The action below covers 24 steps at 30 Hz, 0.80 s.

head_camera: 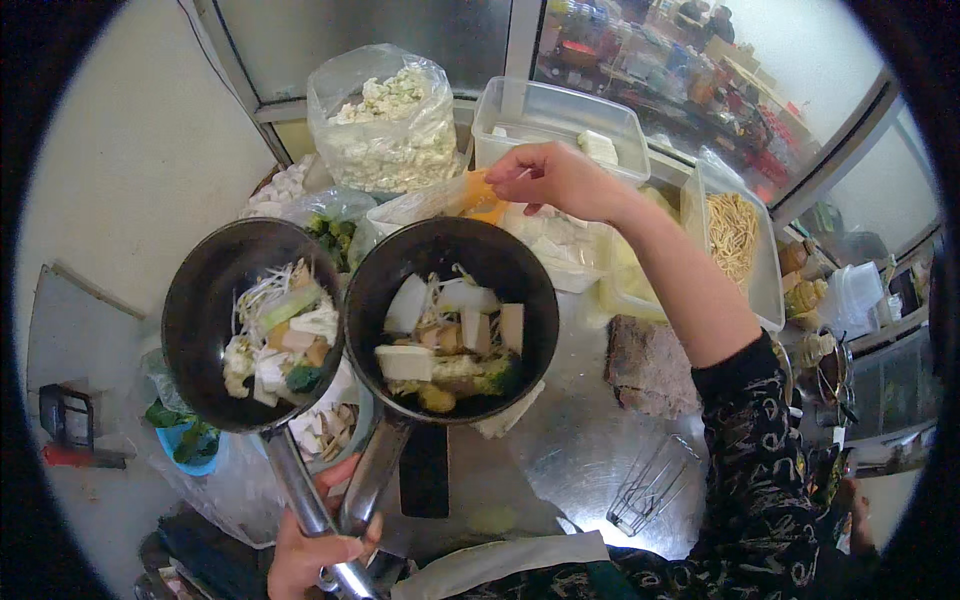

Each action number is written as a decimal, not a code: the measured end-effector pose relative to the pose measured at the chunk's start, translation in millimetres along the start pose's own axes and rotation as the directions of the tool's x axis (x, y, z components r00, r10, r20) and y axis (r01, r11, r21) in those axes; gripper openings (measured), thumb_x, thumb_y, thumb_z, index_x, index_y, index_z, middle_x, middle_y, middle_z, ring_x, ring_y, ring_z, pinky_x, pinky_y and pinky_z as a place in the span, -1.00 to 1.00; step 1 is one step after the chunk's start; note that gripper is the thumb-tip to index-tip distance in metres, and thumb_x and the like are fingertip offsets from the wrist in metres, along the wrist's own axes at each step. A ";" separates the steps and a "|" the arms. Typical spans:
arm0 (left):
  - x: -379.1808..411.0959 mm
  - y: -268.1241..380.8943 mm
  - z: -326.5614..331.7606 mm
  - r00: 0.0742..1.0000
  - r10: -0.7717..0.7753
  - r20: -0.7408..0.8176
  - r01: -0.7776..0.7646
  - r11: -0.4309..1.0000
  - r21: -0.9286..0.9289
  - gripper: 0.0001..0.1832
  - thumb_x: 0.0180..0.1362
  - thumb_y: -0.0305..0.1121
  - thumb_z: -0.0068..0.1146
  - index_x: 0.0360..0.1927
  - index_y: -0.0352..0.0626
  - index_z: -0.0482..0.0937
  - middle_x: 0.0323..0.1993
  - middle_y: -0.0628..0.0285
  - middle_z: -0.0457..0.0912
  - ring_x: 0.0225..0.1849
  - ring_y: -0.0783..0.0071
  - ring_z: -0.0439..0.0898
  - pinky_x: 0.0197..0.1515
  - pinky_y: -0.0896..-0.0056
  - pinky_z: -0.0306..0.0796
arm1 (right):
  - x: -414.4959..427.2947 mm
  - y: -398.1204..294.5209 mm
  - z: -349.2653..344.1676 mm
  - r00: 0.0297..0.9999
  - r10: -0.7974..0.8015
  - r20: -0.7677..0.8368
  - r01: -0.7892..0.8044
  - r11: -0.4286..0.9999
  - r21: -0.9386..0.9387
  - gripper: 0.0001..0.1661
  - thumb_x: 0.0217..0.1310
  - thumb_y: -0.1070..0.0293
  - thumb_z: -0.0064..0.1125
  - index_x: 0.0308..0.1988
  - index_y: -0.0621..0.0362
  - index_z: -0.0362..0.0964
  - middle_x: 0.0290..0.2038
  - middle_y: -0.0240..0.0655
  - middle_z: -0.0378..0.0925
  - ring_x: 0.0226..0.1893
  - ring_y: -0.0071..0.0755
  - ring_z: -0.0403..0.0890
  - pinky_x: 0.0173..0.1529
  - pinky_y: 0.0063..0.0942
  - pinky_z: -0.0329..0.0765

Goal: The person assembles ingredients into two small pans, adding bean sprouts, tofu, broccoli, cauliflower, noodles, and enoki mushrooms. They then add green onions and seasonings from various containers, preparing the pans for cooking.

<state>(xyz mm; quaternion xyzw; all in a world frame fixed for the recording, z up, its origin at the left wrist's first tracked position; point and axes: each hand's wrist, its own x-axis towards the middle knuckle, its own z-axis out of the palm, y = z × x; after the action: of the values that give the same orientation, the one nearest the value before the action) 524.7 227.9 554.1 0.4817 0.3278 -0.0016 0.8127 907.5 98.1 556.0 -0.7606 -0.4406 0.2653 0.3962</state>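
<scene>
My left hand (322, 536) grips the metal handles of two dark frying pans together. The left pan (199, 315) holds bean sprouts, cauliflower, a broccoli floret and pale cut pieces. In the right pan (450, 244) lie bean sprouts, white slices, tan blocks and broccoli. Beyond that pan's far rim, my right hand (536, 180) hovers with loosely curled fingers, thumb apart, and nothing visible in them. Just beneath it are an orange item (482, 196), too blurred to name, and a white tray (566, 270) of pale food under clear plastic.
Behind stand a bag of cauliflower (397, 150) and a clear plastic tub (517, 105) with white blocks. Noodles (731, 232) fill a box at right. A brown cloth (649, 367) and a wire rack (652, 487) lie on the steel counter (570, 420). Another person's hand (860, 510) shows far right.
</scene>
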 end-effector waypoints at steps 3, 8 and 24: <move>-15.4 -4.8 -9.8 0.998 0.065 -0.015 -0.066 0.997 -0.045 -0.04 -0.43 -0.47 0.20 0.21 -0.32 0.09 -0.64 0.01 0.45 -0.72 0.41 0.38 -0.67 0.51 0.25 | 21.9 81.8 -10.5 0.989 0.148 -0.001 -0.145 0.973 -0.179 -0.72 0.00 0.28 0.15 -0.24 0.16 0.48 -0.34 -0.31 0.55 -0.35 -0.49 0.53 -0.27 -0.51 0.51; -23.6 -3.6 -34.8 0.980 0.186 0.078 -0.189 0.982 0.033 -0.21 -0.02 -0.37 0.16 0.26 -0.32 0.04 -0.47 0.22 0.45 -0.62 0.60 0.28 -0.57 0.53 0.21 | 57.6 204.0 16.4 0.951 0.260 0.166 -0.141 0.845 -0.517 -0.65 -0.21 0.36 0.19 -0.26 0.08 0.50 -0.35 -0.31 0.57 -0.35 -0.34 0.55 -0.21 -0.41 0.45; -19.4 -8.7 -51.6 0.965 0.259 0.035 -0.261 0.961 0.091 -0.26 -0.09 -0.28 0.22 0.15 -0.39 0.21 -0.46 0.25 0.47 -0.61 0.63 0.33 -0.56 0.55 0.18 | 35.0 194.4 9.5 0.856 0.469 0.218 -0.406 0.871 -0.277 -0.68 -0.22 0.44 0.20 -0.31 0.25 0.44 -0.41 -0.35 0.46 -0.48 -0.45 0.54 -0.46 -0.46 0.54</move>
<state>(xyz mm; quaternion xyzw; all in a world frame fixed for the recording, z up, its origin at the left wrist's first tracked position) 479.3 257.6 541.1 0.5586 0.2521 0.0843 0.7857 1006.2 74.6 386.3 -0.8355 -0.3328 0.4020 0.1720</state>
